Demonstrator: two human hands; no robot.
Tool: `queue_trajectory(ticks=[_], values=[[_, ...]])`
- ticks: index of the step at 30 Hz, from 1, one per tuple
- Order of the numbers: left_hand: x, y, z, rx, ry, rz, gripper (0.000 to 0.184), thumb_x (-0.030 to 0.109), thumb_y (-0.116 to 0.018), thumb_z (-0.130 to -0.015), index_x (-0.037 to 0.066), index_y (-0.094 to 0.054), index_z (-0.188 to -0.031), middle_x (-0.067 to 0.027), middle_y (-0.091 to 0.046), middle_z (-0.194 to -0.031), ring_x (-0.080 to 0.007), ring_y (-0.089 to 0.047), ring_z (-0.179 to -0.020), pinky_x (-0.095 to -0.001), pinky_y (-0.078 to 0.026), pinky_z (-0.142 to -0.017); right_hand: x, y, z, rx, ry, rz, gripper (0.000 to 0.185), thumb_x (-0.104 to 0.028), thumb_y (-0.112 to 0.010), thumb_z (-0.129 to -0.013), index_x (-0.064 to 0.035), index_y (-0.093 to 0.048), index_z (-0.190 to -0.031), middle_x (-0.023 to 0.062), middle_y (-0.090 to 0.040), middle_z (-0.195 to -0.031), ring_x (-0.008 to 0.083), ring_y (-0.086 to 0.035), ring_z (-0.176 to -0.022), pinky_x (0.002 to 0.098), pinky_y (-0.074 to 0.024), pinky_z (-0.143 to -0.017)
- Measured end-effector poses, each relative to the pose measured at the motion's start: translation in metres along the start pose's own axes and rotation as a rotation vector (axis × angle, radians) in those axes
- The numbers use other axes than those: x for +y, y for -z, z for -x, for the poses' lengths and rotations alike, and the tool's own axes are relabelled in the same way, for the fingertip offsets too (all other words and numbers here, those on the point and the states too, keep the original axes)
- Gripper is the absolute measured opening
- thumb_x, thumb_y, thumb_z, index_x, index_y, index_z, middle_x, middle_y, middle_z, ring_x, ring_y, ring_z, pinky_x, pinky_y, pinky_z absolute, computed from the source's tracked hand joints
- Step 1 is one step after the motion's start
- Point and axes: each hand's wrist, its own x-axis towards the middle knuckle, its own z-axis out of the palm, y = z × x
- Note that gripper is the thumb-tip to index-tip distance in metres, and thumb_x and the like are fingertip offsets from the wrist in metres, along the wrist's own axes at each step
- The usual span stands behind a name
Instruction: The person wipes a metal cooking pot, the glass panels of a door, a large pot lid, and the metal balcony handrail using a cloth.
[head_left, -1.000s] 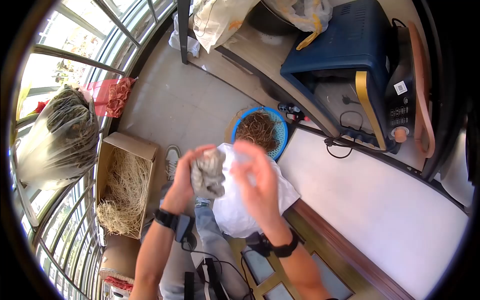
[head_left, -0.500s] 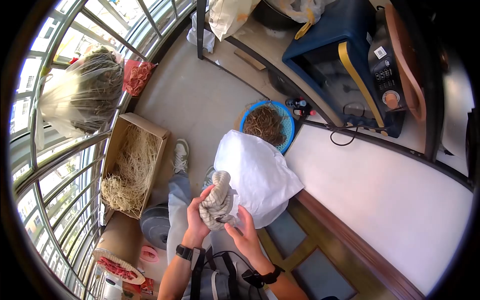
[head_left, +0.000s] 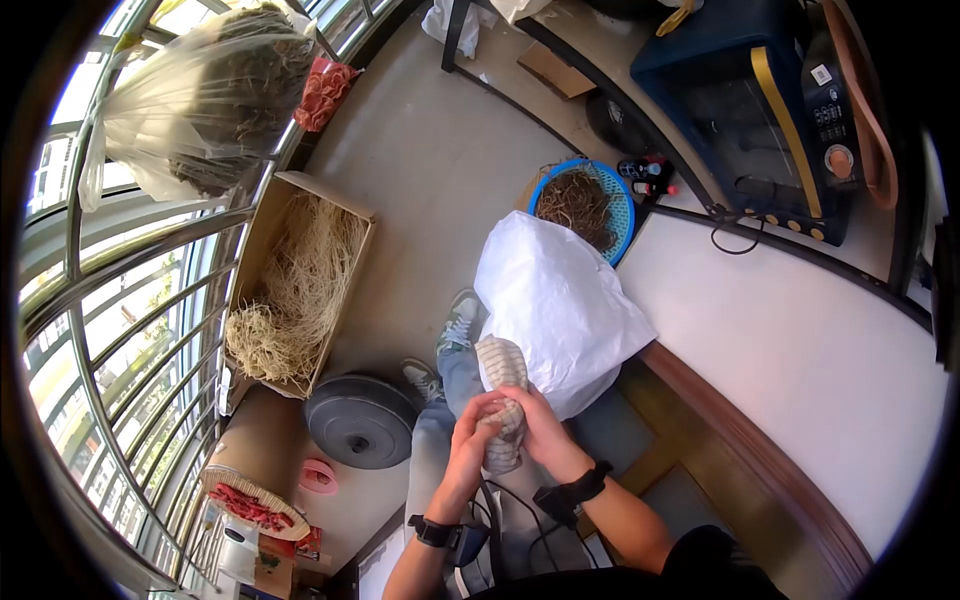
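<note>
A beige, ribbed knitted cloth (head_left: 503, 362) hangs between my two hands above my lap, bunched in the middle. On its left side my left hand (head_left: 470, 440) has its fingers wrapped round it. My right hand (head_left: 543, 425) grips the same cloth from the right, the two hands nearly touching. Just beyond them lies a large white plastic bag (head_left: 560, 300). Behind that bag is a blue basket (head_left: 625, 215) holding brown, root-like strands (head_left: 575, 205).
At the left, a cardboard box (head_left: 360, 225) of pale dried strands stands beside the window bars. A dark round lid (head_left: 362, 422) is near my feet. A blue oven (head_left: 735, 110) sits on a shelf at the upper right, above a white surface (head_left: 780, 350).
The view has shifted, so the room's contents appear elsewhere. My right hand, apart from the cloth a second ago, now grips it with my left. The cloth has gone from a bunched ball to a longer shape.
</note>
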Motion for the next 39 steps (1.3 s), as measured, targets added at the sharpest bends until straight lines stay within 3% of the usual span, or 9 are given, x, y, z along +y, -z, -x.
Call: queue_trajectory(ticks=[4,10,16,25,29,34,35,37,39], values=[[-0.009,0.029,0.014,0.04,-0.059,-0.11,0.044,0.003,-0.051,-0.087,0.002,-0.055,-0.131,-0.0052,-0.058,-0.122,-0.0145,-0.052,-0.117,-0.0276,-0.038,-0.104,0.012,-0.003,-0.023,-0.108,-0.086,0.11,0.037,-0.01,-0.053,-0.092,0.0014,-0.052,-0.126,0.015,-0.065,-0.115,0.0226,-0.066,-0.101,0.0361,-0.0546,-0.088],[-0.024,0.076,0.039,0.09,-0.083,-0.015,0.041,0.006,-0.05,-0.09,0.002,-0.055,-0.131,-0.0076,-0.058,-0.128,-0.0152,-0.052,-0.12,-0.029,-0.037,-0.105,0.055,-0.039,-0.025,-0.039,-0.083,0.275,0.042,-0.006,-0.05,-0.086,0.0031,-0.054,-0.127,0.0148,-0.067,-0.11,0.0217,-0.065,-0.1,0.0351,-0.0528,-0.089],[-0.056,0.121,0.061,0.135,-0.163,0.112,0.039,0.012,-0.054,-0.095,0.001,-0.053,-0.132,-0.0094,-0.059,-0.127,-0.0161,-0.053,-0.12,-0.0303,-0.039,-0.105,0.112,-0.028,-0.044,-0.057,-0.069,0.403,0.04,-0.003,-0.05,-0.081,0.0028,-0.059,-0.119,0.0126,-0.066,-0.108,0.0207,-0.063,-0.097,0.0329,-0.0516,-0.085],[-0.102,0.193,0.124,0.153,-0.361,0.258,0.056,0.025,-0.064,-0.091,0.003,-0.046,-0.14,-0.0102,-0.052,-0.134,-0.0202,-0.051,-0.124,-0.0346,-0.041,-0.105,0.186,-0.052,-0.006,-0.011,-0.114,0.739,0.037,-0.02,-0.061,-0.091,-0.0065,-0.056,-0.125,0.0046,-0.065,-0.11,0.0161,-0.063,-0.099,0.0327,-0.0515,-0.082],[-0.13,0.224,0.159,0.148,-0.444,0.3,0.07,0.04,-0.059,-0.093,0.004,-0.037,-0.149,-0.0125,-0.041,-0.147,-0.0241,-0.036,-0.139,-0.0375,-0.025,-0.117,0.245,-0.062,0.011,-0.159,-0.285,0.625,0.035,-0.026,-0.063,-0.093,-0.0082,-0.06,-0.123,0.0026,-0.066,-0.11,0.0148,-0.064,-0.1,0.0326,-0.0519,-0.082],[-0.183,0.302,0.186,0.193,-0.425,0.247,0.059,0.029,-0.05,-0.101,0.003,-0.035,-0.152,-0.0125,-0.039,-0.153,-0.0233,-0.034,-0.143,-0.035,-0.022,-0.118,0.337,-0.048,-0.031,-0.1,-0.355,0.704,0.031,-0.028,-0.065,-0.089,-0.0068,-0.067,-0.113,0.0057,-0.07,-0.103,0.016,-0.068,-0.091,0.0317,-0.0545,-0.078],[-0.188,0.317,0.189,0.26,-0.419,0.178,0.051,0.023,-0.045,-0.105,0.002,-0.038,-0.151,-0.014,-0.042,-0.152,-0.0225,-0.035,-0.143,-0.0334,-0.027,-0.116,0.355,-0.045,-0.045,-0.075,-0.353,0.76,0.031,-0.028,-0.066,-0.088,-0.0059,-0.068,-0.109,0.0069,-0.072,-0.1,0.0168,-0.07,-0.087,0.0317,-0.0558,-0.075],[-0.226,0.358,0.176,0.387,-0.47,0.009,0.052,0.029,-0.044,-0.107,0.001,-0.039,-0.15,-0.0148,-0.047,-0.148,-0.0229,-0.052,-0.127,-0.0341,-0.042,-0.105,0.377,-0.054,-0.07,-0.022,-0.252,1.018,0.033,-0.03,-0.068,-0.087,-0.0014,-0.07,-0.104,0.0094,-0.072,-0.094,0.0193,-0.071,-0.085,0.031,-0.0548,-0.074],[-0.248,0.395,0.171,0.501,-0.448,0.095,0.047,0.026,-0.046,-0.106,0.003,-0.045,-0.147,-0.0136,-0.058,-0.134,-0.0152,-0.064,-0.093,-0.0313,-0.05,-0.089,0.393,-0.048,-0.114,0.023,-0.184,1.236,0.036,-0.031,-0.068,-0.086,0.0015,-0.071,-0.101,0.0108,-0.073,-0.094,0.0206,-0.071,-0.085,0.0319,-0.0542,-0.075]])
